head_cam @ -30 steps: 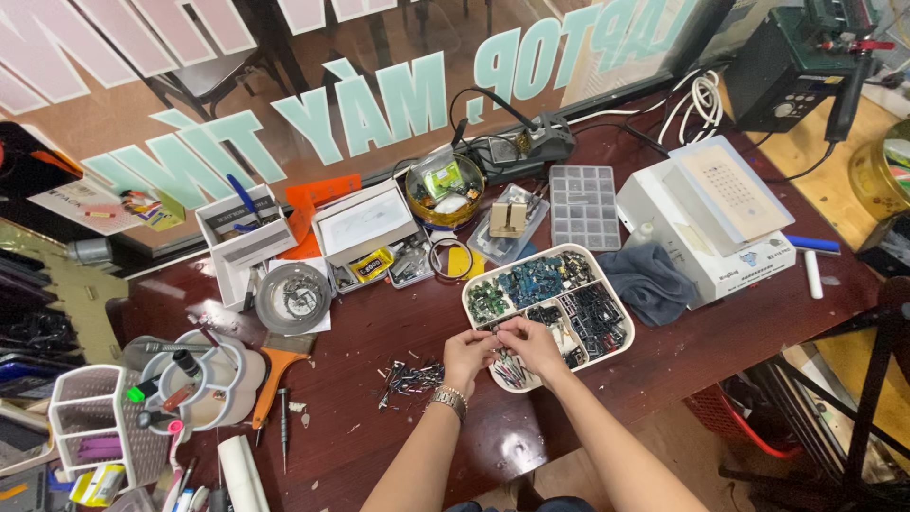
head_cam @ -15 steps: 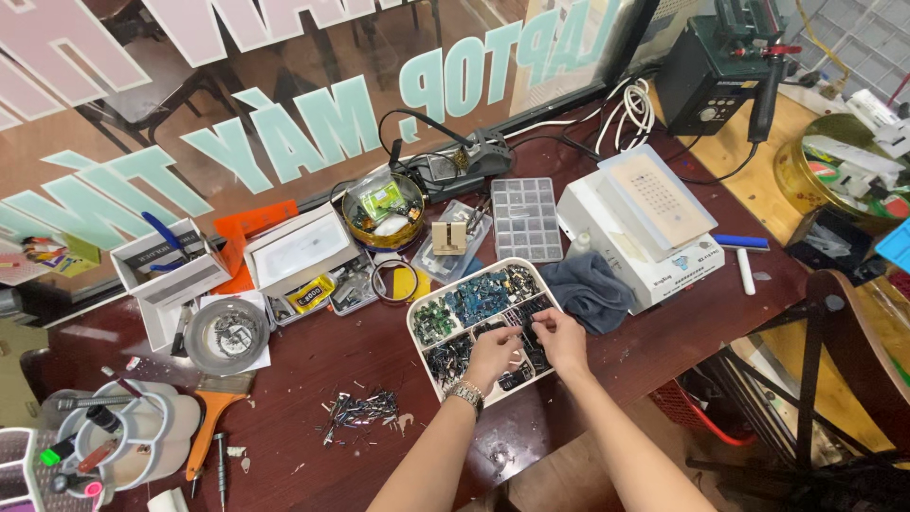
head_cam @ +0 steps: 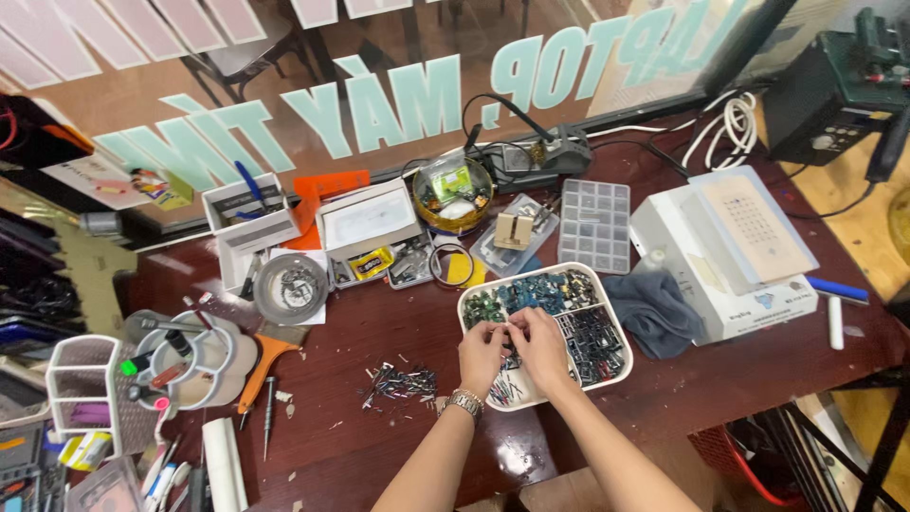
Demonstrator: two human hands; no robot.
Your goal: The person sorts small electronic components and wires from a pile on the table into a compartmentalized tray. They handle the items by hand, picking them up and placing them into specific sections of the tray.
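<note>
Both hands had settled over the near side of the white divided tray [head_cam: 621, 374], where a second earlier they worked at its front edge beside the loose pile of small screws and bits [head_cam: 398, 381] on the dark table [head_cam: 379, 322]. The left hand [head_cam: 482, 356], a metal watch [head_cam: 464, 403] on its wrist, was curled with fingertips pinched together over the tray's near-left section; what it pinched was too small to tell. The right hand [head_cam: 540, 349] was curled likewise, fingertips meeting the left's, apparently sharing one tiny piece. The tray lay in the same place on the table, just left of the grey cloth [head_cam: 654, 313] and the white box [head_cam: 730, 256]. The pile lay apart, untouched. Judged: sorting had shifted from the pile to inside the tray.
</note>
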